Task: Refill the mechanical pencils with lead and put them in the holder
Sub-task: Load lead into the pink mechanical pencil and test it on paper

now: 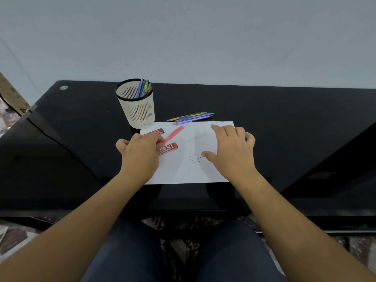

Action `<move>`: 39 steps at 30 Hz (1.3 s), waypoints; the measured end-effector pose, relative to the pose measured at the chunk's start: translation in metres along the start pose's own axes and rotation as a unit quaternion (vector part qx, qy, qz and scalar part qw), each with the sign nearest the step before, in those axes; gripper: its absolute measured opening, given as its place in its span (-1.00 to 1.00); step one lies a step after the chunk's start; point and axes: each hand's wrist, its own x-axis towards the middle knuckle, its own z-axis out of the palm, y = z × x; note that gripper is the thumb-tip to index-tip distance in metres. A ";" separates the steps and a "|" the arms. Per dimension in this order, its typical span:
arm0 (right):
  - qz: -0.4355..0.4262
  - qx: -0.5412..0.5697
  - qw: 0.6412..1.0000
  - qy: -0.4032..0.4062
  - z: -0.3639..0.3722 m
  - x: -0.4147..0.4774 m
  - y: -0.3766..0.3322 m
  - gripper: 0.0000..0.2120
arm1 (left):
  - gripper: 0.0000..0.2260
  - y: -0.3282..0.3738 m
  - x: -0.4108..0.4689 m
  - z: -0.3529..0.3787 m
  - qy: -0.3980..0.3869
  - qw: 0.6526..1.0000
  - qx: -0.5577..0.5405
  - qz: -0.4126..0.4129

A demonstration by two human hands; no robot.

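A red mechanical pencil (174, 133) lies slanted on the white paper sheet (183, 171). My left hand (140, 153) has its fingertips closed on the pencil's near end. Two red lead cases lie beside it, one (157, 131) partly behind my fingers and one (169, 148) just right of my hand. My right hand (232, 151) hovers over the sheet's right side with fingers spread, holding nothing. Short lead pieces (195, 159) lie on the paper near its thumb. The cream mesh holder (139, 112) stands at the back left with several pencils (144, 88) in it.
Several coloured mechanical pencils (192, 117) lie together on the black glass desk (274, 123), just beyond the paper's far edge. A grey wall rises behind the desk. A cardboard box (12, 94) leans at the far left. My legs show below the desk's front edge.
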 end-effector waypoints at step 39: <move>-0.017 0.096 0.983 -0.157 0.020 0.005 0.007 -0.76 | -0.82 0.012 -0.007 0.006 -0.012 0.987 0.123 0.099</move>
